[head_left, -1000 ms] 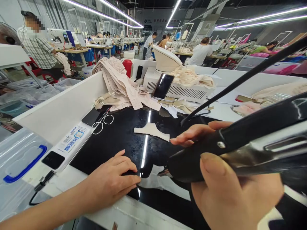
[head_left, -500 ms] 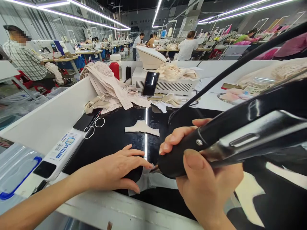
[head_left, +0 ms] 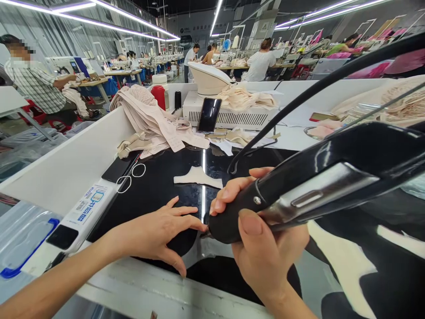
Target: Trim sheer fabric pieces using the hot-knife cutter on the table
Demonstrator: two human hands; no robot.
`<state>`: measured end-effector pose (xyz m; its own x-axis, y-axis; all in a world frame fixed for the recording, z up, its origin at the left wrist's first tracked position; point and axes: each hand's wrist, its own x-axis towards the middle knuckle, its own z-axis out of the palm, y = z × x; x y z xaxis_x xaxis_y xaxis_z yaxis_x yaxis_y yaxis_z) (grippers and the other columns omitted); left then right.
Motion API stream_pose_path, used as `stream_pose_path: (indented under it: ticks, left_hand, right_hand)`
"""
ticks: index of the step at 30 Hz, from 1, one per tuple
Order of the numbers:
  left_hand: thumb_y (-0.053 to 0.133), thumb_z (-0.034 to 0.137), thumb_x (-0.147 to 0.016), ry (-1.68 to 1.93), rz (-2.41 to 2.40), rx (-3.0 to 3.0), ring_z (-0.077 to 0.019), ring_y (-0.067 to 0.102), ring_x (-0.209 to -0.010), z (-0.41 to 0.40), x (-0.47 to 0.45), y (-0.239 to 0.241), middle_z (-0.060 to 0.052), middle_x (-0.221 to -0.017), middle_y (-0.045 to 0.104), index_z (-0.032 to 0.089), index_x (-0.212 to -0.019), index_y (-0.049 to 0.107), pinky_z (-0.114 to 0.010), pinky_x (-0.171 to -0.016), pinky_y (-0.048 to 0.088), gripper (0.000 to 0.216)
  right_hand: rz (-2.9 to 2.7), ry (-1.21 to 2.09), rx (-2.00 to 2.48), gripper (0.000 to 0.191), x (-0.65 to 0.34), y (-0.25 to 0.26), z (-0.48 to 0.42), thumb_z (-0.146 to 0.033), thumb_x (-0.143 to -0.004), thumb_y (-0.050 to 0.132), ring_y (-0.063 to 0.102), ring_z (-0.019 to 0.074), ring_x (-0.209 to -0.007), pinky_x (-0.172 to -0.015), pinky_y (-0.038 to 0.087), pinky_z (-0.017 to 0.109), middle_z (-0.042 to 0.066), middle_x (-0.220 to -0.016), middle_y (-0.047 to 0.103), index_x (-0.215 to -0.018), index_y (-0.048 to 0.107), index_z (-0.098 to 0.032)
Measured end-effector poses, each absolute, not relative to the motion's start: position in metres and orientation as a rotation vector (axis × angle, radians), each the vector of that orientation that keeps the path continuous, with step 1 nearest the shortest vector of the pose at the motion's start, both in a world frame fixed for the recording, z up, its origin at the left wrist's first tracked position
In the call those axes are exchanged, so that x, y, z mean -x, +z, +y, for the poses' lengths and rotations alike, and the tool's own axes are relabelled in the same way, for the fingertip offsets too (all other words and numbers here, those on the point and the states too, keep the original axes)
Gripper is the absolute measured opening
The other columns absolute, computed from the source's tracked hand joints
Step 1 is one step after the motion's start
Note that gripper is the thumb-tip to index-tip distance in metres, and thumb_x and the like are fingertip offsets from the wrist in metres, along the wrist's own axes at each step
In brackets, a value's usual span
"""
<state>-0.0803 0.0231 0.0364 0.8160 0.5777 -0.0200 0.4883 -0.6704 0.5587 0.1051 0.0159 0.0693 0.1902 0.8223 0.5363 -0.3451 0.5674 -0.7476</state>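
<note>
My right hand (head_left: 265, 248) is wrapped round the black handle of a corded hand tool (head_left: 315, 186), its tip touching down near the front of the glossy black worktop (head_left: 159, 186). My left hand (head_left: 159, 235) lies flat with fingers spread on a small black fabric piece (head_left: 184, 241), right beside the tool's tip. A pale paper or fabric sheet (head_left: 212, 252) lies under that piece. A beige cut piece (head_left: 198, 177) rests further back on the worktop.
A white side wall (head_left: 66, 164) borders the worktop on the left, with a white labelled device (head_left: 83, 210) and white rings (head_left: 131, 175) beside it. Beige garments (head_left: 149, 119), a propped phone (head_left: 208, 115) and a white machine (head_left: 226, 106) stand behind. Other people work in the distance.
My right hand has brought the tool leftward and nearer to my left hand. My left hand went from curled fingers to flat and spread on the black piece.
</note>
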Motion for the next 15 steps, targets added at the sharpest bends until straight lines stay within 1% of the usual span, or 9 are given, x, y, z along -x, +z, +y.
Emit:
stream_pose_path:
  ticks: [4,8,12,15]
  left_hand:
    - [0.079,0.041,-0.083,0.237,0.777,-2.429,-0.0288,0.039,-0.147,0.0227,0.0784,0.0362,-0.013,-0.135,0.063,0.024,-0.141,0.046,-0.067,-0.121,0.01,0.069]
    - [0.08,0.042,-0.082,0.258,0.781,-2.424,-0.0279,0.045,-0.143,0.0234,0.0773,0.0366,-0.012,-0.132,0.064,0.023,-0.138,0.048,-0.066,-0.122,0.009,0.067]
    - [0.082,0.042,-0.08,0.276,0.781,-2.419,-0.0279,0.045,-0.143,0.0242,0.0763,0.0372,-0.012,-0.131,0.065,0.024,-0.137,0.049,-0.066,-0.122,0.01,0.068]
    - [0.083,0.042,-0.079,0.286,0.785,-2.42,-0.0287,0.045,-0.143,0.0244,0.0762,0.0369,-0.012,-0.135,0.063,0.025,-0.137,0.049,-0.067,-0.122,0.01,0.07]
  right_hand:
    - [-1.088,0.89,0.497,0.041,-0.1053,0.0649,0.018,-0.037,-0.079,0.082,0.063,0.0149,-0.06,-0.054,0.055,0.03,-0.003,-0.077,0.064,-0.109,0.058,-0.024]
    - [-1.106,0.886,0.494,0.037,-0.1061,0.0606,0.0195,-0.036,-0.082,0.08,0.061,0.0169,-0.061,-0.054,0.052,0.033,-0.001,-0.08,0.064,-0.111,0.059,-0.026]
    - [-1.127,0.874,0.524,0.031,-0.1067,0.0594,0.0181,-0.032,-0.086,0.075,0.059,0.018,-0.062,-0.056,0.051,0.034,-0.001,-0.079,0.063,-0.113,0.059,-0.028]
    - [-1.122,0.892,0.516,0.029,-0.1071,0.0612,0.0154,-0.03,-0.087,0.074,0.059,0.0171,-0.06,-0.056,0.052,0.034,-0.001,-0.078,0.063,-0.112,0.059,-0.027]
